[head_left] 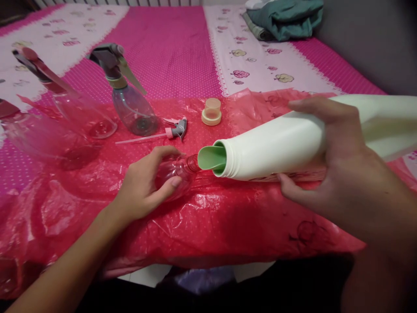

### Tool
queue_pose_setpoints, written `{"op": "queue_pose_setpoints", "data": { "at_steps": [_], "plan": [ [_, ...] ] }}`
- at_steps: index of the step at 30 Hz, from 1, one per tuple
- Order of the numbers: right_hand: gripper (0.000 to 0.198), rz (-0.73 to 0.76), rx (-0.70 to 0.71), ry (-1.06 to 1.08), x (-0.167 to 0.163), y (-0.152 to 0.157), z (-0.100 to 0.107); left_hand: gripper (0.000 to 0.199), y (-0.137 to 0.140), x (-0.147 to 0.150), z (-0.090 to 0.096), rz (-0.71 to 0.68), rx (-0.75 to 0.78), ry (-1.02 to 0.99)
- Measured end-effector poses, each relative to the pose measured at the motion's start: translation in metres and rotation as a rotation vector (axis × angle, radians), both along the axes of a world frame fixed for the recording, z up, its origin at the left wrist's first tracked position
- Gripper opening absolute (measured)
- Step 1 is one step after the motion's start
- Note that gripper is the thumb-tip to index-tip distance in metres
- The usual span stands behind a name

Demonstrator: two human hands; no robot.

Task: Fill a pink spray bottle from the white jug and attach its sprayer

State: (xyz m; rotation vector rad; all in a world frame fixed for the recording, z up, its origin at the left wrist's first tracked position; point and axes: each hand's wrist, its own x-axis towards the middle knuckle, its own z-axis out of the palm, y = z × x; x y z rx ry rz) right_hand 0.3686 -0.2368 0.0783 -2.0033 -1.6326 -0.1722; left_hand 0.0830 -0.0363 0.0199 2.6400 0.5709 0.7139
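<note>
My left hand [143, 184] is closed around a clear spray bottle [176, 174] without its top, over the red plastic sheet [208, 226]. In my right hand [339, 161] is a large white jug [276, 148], tipped nearly level with its mouth to the left. The jug's green spout [210, 157] sits right by the neck of the bottle; whether they touch I cannot tell. No liquid shows at the spout. Behind my left hand lies a grey and pink spray trigger [177, 129] with its thin tube. A yellowish cap [211, 112] stands behind the spout.
Three spray bottles with triggers stand at the left: a grey one [133, 106], a pink one [83, 108] and another pink one [48, 134] at the edge. Folded green cloth [286, 19] rests at the back of the pink patterned bedspread [166, 48], beside a grey surface [368, 43].
</note>
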Motion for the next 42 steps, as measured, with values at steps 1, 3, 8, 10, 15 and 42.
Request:
{"op": "queue_pose_setpoints", "data": {
  "at_steps": [1,3,8,10,15,42],
  "plan": [
    [0.088,0.001,-0.002,-0.003,0.0008,-0.0005,0.0002,0.034,-0.0002,0.0002,0.0003,-0.004,0.003,-0.002],
    [0.089,0.006,-0.009,-0.006,0.0023,-0.0015,0.0005,0.033,-0.0006,0.0007,0.0007,-0.008,0.012,-0.009],
    [0.09,0.029,-0.001,-0.022,0.0027,-0.0015,0.0005,0.033,0.0,0.0008,-0.0003,-0.013,0.031,-0.027],
    [0.09,0.036,0.001,-0.005,0.0014,-0.0005,0.0,0.034,0.0002,0.0005,-0.0009,-0.011,0.04,-0.026],
    [0.089,0.006,0.017,0.011,-0.0011,0.0006,-0.0011,0.035,0.0003,0.0004,-0.0023,-0.013,0.046,-0.027],
    [0.087,0.023,-0.006,-0.003,0.0011,0.0004,0.0007,0.033,0.0003,0.0007,-0.0013,-0.015,0.065,-0.026]
  ]
}}
